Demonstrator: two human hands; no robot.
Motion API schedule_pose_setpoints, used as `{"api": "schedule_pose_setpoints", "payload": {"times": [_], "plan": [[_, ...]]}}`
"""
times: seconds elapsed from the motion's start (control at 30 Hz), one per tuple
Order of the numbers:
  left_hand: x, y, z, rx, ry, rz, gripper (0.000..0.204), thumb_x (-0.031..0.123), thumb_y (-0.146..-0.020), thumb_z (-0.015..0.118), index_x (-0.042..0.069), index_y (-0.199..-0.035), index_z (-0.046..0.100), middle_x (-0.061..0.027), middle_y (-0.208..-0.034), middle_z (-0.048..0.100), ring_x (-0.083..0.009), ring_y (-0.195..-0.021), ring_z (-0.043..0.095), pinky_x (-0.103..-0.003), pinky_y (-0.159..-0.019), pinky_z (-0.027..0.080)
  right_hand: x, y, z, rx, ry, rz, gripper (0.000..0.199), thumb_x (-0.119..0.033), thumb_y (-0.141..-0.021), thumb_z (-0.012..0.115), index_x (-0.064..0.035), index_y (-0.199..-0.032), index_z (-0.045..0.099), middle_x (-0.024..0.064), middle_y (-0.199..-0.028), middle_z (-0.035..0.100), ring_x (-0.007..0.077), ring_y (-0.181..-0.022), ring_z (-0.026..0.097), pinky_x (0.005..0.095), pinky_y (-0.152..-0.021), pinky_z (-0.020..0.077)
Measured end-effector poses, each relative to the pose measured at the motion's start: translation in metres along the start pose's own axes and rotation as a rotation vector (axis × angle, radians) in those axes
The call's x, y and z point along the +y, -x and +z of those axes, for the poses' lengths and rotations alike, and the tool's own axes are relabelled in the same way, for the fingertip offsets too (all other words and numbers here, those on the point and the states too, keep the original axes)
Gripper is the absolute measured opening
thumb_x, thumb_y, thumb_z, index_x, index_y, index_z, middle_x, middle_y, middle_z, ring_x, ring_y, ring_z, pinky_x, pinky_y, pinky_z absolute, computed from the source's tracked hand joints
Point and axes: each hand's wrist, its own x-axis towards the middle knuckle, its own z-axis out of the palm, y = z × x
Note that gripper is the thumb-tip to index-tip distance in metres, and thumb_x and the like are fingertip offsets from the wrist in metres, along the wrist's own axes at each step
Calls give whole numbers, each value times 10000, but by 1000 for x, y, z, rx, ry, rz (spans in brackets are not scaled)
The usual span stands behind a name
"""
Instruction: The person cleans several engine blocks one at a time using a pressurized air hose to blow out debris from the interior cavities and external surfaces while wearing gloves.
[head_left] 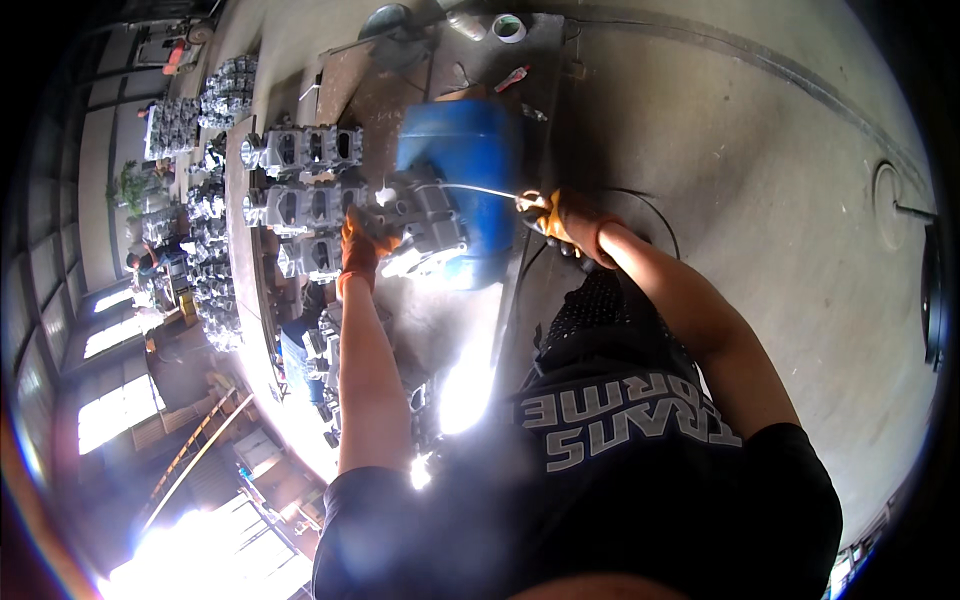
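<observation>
My left hand (360, 243), in an orange glove, grips the edge of a grey cast metal part (425, 215) that rests tilted over a blue drum (470, 160). An orange glove also covers my right hand (560, 218), which is closed around the handle of a tool with a thin metal tube (470, 188). The tube reaches left, and its white tip (384, 195) touches the metal part.
More grey cast parts (300, 150) lie in rows on a long bench (240, 200) to the left, with several others (225, 95) farther back. A roll of tape (509, 27) and small tools lie on a metal plate (400, 80) beyond the drum. A concrete floor (760, 180) spreads to the right.
</observation>
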Motion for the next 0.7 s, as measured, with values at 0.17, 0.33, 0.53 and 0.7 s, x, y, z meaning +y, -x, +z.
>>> {"api": "schedule_pose_setpoints", "payload": {"times": [0.17, 0.33, 0.53, 0.7], "plan": [[16, 8, -6, -36, -190, 31, 706, 397, -524, 807, 133, -1089, 476, -17, -937, 607, -190, -908, 589, -324, -829, 479, 5, -4, 14, -3, -139, -44, 434, -158, -929, 530, -154, -1356, 453, 55, -1343, 520, 193, -1168, 535, 299, -920, 486], [10, 24, -13, 68, -212, 112, 644, 410, -566, 799, 118, -1060, 507, -24, -902, 611, -178, -886, 587, -317, -807, 486, -6, -8, 12, -91, -176, 54, 461, -138, -916, 548, -187, -1363, 446, 57, -1301, 554, 216, -1121, 560, 331, -852, 528], [7, 14, -10, -71, 564, -140, 347, 415, -845, 581, 71, -888, 595, -39, -799, 583, -186, -729, 594, -349, -664, 526, 16, -19, 10, -107, -330, 13, 443, -76, -888, 556, -186, -1312, 495, 76, -1322, 518, 248, -1126, 542, 354, -771, 545], [91, 42, 4, -128, 876, -268, 378, 397, -931, 467, 46, -880, 597, -64, -774, 566, -177, -650, 579, -345, -554, 521, 37, -35, 0, 172, -193, -203, 270, -97, -853, 596, -110, -1123, 597, 92, -1114, 609, 213, -999, 595, 327, -791, 485]]}}
